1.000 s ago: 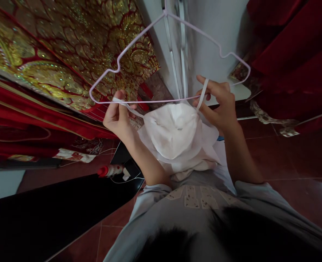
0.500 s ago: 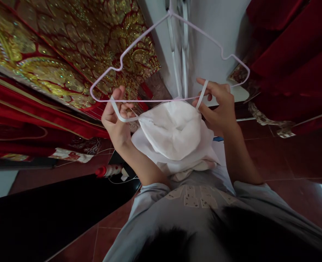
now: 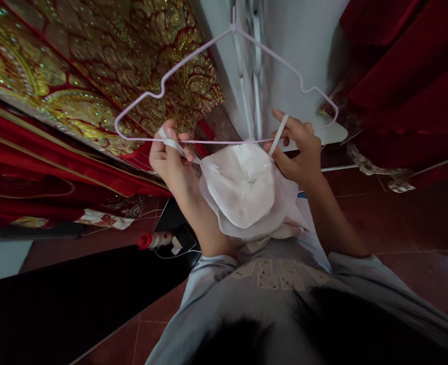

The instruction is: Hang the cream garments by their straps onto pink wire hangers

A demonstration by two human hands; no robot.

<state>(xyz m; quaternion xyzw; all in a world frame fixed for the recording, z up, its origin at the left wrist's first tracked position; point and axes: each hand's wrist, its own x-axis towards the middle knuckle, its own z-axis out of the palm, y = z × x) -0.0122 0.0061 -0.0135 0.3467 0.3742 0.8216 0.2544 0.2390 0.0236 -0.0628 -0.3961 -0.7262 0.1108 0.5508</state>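
Note:
A white cloth garment [image 3: 243, 187] with thin straps hangs below the lower bar of a pale pink clothes hanger [image 3: 224, 142]. My left hand [image 3: 174, 162] is closed, its fingers pinching the left white strap [image 3: 174, 147] beside the bar. On the other side, my right hand [image 3: 300, 147] grips the right white strap [image 3: 279, 134], which stretches between index finger and thumb across the bar. Both hands are near the hanger's bar ends. How the garment's top meets the bar is partly hidden by its folds.
Gold-sequinned red garments [image 3: 133, 56] hang at the left, and red cloth [image 3: 406, 91] hangs at the right. Metal rails [image 3: 249, 81] run along the pale wall behind the hanger. A red-capped bottle [image 3: 153, 240] stands on the black surface [image 3: 87, 294] at lower left.
The hanger has shifted slightly left and down. My left hand has moved a little right, and its strap is now drawn up around curled fingers. My right hand has shifted slightly left.

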